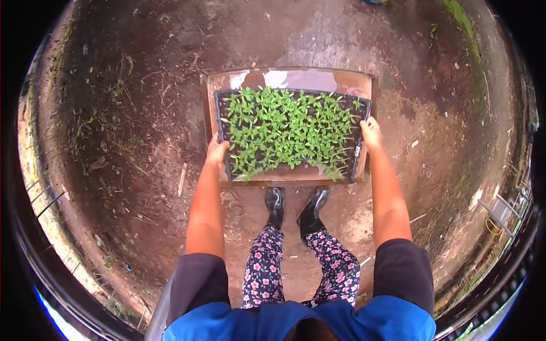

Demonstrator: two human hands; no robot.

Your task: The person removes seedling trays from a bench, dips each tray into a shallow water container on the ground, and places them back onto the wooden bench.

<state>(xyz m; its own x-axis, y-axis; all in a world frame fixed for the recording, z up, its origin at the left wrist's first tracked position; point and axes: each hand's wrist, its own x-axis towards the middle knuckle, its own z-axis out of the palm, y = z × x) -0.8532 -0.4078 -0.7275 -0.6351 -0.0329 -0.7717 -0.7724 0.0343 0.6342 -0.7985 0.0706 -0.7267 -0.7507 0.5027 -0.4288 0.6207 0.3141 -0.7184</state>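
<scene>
A black seedling tray point(357, 162) full of small green seedlings point(290, 122) is in front of me, at the middle of the head view. My left hand point(216, 150) is closed on the tray's left edge, thumb on top. On the opposite edge, my right hand point(371, 133) grips the rim with its fingers curled. Beneath and around the tray is a shallow rectangular basin point(206, 102) of brownish water point(341, 80). Along the tray's near side, water seems to cover part of it. How deep the tray sits is hard to tell.
My black boots point(274, 204) stand on damp bare soil point(142, 187) just behind the basin. Bits of straw and a pale stick point(182, 179) lie to the left. A metal frame with a yellow cord point(493, 227) is at the far right.
</scene>
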